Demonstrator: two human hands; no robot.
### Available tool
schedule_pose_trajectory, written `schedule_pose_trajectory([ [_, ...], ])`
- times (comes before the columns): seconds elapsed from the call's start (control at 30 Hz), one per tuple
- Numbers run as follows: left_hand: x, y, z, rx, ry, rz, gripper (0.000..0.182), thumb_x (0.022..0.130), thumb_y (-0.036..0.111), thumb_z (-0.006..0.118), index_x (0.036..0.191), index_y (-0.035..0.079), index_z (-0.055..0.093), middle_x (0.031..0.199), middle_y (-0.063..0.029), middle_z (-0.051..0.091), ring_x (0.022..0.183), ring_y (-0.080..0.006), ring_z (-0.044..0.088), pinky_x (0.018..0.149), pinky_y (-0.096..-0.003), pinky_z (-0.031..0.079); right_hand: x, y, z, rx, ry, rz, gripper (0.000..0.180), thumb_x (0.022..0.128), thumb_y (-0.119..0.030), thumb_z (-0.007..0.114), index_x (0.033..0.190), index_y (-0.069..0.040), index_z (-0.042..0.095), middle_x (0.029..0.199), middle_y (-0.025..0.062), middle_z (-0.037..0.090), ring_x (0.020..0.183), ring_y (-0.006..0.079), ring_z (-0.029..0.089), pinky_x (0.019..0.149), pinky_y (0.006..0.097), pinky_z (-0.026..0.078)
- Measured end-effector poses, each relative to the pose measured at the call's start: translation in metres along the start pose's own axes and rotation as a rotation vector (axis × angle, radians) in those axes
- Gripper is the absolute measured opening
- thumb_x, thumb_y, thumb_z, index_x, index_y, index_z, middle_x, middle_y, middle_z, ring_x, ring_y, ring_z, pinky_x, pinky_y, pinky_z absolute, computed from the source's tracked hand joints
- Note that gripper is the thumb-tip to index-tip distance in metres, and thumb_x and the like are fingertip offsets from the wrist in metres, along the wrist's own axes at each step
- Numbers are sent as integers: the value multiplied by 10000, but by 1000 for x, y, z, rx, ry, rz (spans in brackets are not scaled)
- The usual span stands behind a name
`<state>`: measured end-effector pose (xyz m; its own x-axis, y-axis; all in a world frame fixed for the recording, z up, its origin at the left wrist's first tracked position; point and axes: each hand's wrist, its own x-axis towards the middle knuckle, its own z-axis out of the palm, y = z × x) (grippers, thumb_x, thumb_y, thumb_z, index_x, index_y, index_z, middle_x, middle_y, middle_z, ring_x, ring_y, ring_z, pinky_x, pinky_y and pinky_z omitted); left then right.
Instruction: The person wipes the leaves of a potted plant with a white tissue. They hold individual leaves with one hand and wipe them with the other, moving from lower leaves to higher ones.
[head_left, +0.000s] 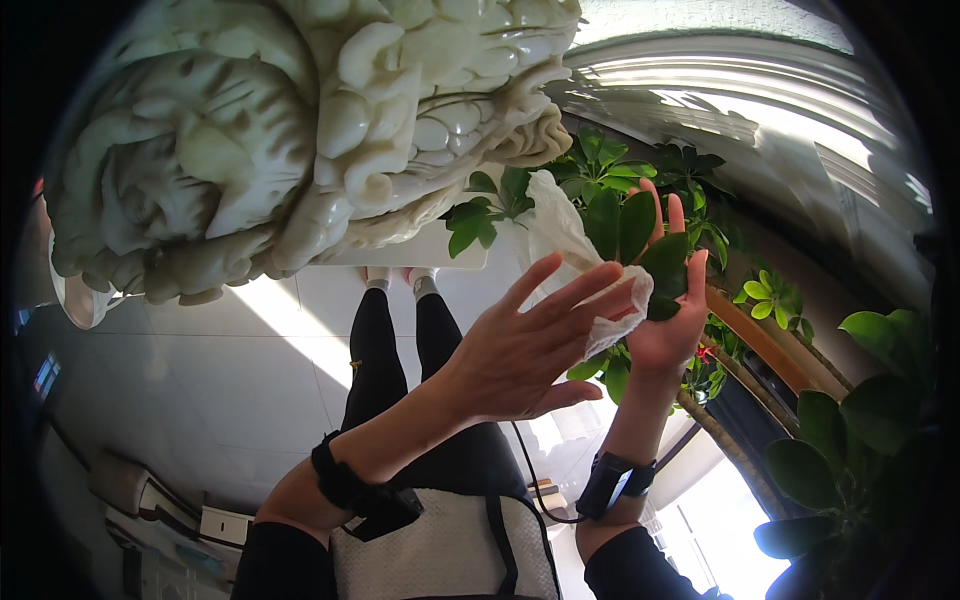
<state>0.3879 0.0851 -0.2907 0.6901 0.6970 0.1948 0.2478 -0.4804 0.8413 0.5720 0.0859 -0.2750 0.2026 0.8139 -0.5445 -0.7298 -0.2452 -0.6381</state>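
Note:
Several glossy green leaves (622, 229) of a houseplant lie between my two hands. My left hand (525, 345) reaches in from the lower left, back up and fingers extended, with a thin white tissue (559, 217) under and around its fingertips. Part of the tissue hangs beyond the fingers toward the carved stone sculpture. Palm up, my right hand (667, 322) is behind the leaves, its fingers apart and pointing away; the leaves rest against the palm. Each forearm wears a black strap with a device.
A large pale carved stone sculpture (420, 112) fills the upper left. More houseplant foliage (847, 420) and woody stems (727, 442) stand at the right, near a wall (795, 180). Tiled floor (225, 375) lies below; a black cable (532, 472) hangs by the right forearm.

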Motion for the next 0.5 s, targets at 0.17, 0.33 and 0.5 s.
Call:
schedule_pose_trajectory([
  [0.17,21,-9,43,-174,28,16,787,971,626,324,1414,-11,459,1537,-132,383,1483,-226,253,1234,-427,153,3,11,11,288,-124,32,716,1043,-551,228,1568,-74,137,1620,189,174,1483,305,235,1207,441,220],
  [0.33,62,-8,62,-196,152,39,779,982,608,335,1425,-23,443,1533,-160,381,1486,-248,243,1230,-402,149,9,6,15,513,-519,33,783,1024,-605,177,1556,-32,143,1616,200,176,1481,327,225,1218,436,191],
  [0.5,91,-12,65,-181,211,-25,759,998,598,323,1323,-51,543,1434,-177,505,1452,-254,322,1222,-415,167,-6,21,17,42,97,-41,809,1020,-628,179,1556,-23,153,1611,187,204,1480,292,211,1214,429,143],
])
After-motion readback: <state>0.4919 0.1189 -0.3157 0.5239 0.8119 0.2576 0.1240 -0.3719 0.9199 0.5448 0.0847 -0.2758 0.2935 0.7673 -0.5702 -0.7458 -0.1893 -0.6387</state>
